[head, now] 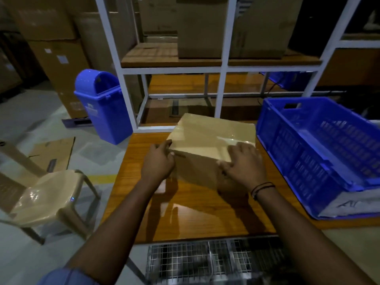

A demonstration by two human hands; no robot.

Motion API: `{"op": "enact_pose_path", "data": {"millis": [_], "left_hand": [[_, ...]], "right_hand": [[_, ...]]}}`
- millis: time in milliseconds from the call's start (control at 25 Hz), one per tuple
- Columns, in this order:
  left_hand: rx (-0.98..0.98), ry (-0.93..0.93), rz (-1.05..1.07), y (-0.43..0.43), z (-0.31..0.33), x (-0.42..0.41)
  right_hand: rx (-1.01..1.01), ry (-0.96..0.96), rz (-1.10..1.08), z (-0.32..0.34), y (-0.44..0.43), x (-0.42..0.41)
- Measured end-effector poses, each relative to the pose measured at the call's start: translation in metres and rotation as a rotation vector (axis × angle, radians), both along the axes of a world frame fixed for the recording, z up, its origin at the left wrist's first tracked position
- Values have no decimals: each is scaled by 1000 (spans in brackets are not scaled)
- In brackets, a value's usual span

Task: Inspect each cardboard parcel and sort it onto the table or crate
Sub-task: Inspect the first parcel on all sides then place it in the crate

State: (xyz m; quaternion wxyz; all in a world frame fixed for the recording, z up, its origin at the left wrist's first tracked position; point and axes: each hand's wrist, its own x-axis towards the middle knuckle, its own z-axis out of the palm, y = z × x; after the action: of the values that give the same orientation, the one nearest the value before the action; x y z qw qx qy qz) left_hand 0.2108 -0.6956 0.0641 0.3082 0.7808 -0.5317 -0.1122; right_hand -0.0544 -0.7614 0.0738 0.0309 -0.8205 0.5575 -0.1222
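On the table point(195, 219), the cardboard parcel point(205, 136), gripped by the left hand point(159, 161) but only pressed by the flat right hand point(244, 163) (glossy tape point(232, 138)), could be dropped.

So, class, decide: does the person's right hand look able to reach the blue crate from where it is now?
Probably yes. The right hand rests on the parcel, whose right edge sits close beside the blue crate; nothing stands between them and the crate's top is open.
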Motion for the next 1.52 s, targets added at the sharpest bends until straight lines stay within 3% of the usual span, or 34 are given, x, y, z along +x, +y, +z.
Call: {"op": "enact_pose_path", "data": {"millis": [120, 200, 480, 560, 760, 960, 1160, 1320, 1520], "left_hand": [[-86, 71, -70, 17, -8, -27], [-155, 137, -58, 21, -10, -37], [-555, 233, 13, 30, 45, -42], [-554, 236, 24, 27, 61, -49], [-333, 132, 59, 13, 66, -61], [-314, 145, 76, 31, 57, -69], [-273, 157, 152, 40, 40, -87], [-320, 85, 238, 44, 45, -101], [-475, -54, 268, 42, 57, -103]], "right_hand": [[66, -240, -253, -15, -4, -18], [78, -373, -298, -20, 0, -20], [-300, -695, -192, 41, -6, -46], [-328, -769, -175, 61, -11, -51], [-236, -597, -113, 71, -36, -56], [-219, -448, 40, 63, -45, -63], [21, -397, 135, 46, -38, -68], [-39, -465, 171, 48, -40, -75], [-269, -704, 123, 60, -50, -78]]}}
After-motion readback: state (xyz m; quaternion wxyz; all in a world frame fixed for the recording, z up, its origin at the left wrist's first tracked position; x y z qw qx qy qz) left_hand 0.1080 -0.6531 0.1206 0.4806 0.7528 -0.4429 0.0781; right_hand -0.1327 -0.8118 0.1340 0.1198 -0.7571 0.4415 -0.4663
